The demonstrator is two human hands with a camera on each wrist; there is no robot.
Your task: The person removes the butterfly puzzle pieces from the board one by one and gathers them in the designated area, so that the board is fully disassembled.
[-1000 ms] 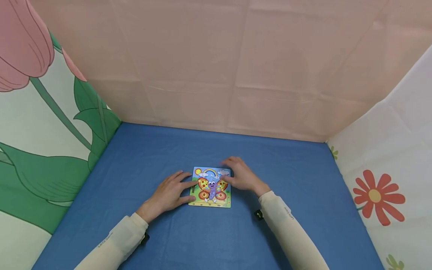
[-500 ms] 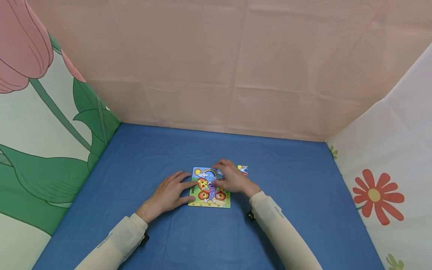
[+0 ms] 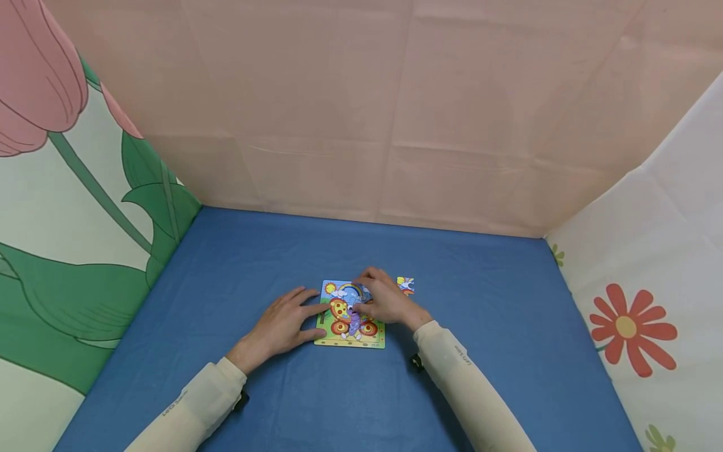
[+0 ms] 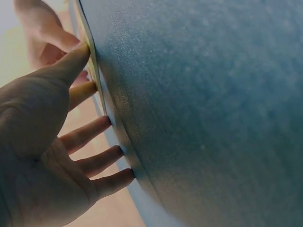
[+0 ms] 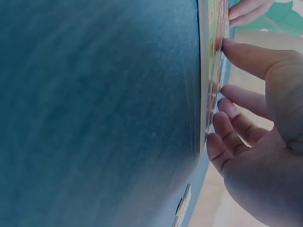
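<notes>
A square butterfly jigsaw puzzle (image 3: 354,339) lies flat before me, with a sun and rainbow at its top. My left hand (image 3: 285,321) rests along its left side, fingers spread and thumb at the lower left edge. Over the puzzle's upper right part is my right hand (image 3: 388,300), hiding that part from above. In the right wrist view its thumb (image 5: 246,57) and fingertips stand well apart on the puzzle's face, with no piece visible between them. One loose puzzle piece (image 3: 405,285) lies on the table just beyond the right hand.
Blue cloth (image 3: 316,402) covers the table. A plain pinkish sheet (image 3: 361,113) closes off the back. Flower-printed panels stand at both sides, a tulip panel (image 3: 73,263) at left and a white panel (image 3: 632,220) at right.
My right hand has moved left over the puzzle, bringing the loose piece at the right into sight. In the last half second it has shifted only slightly. My left hand has stayed in place.
</notes>
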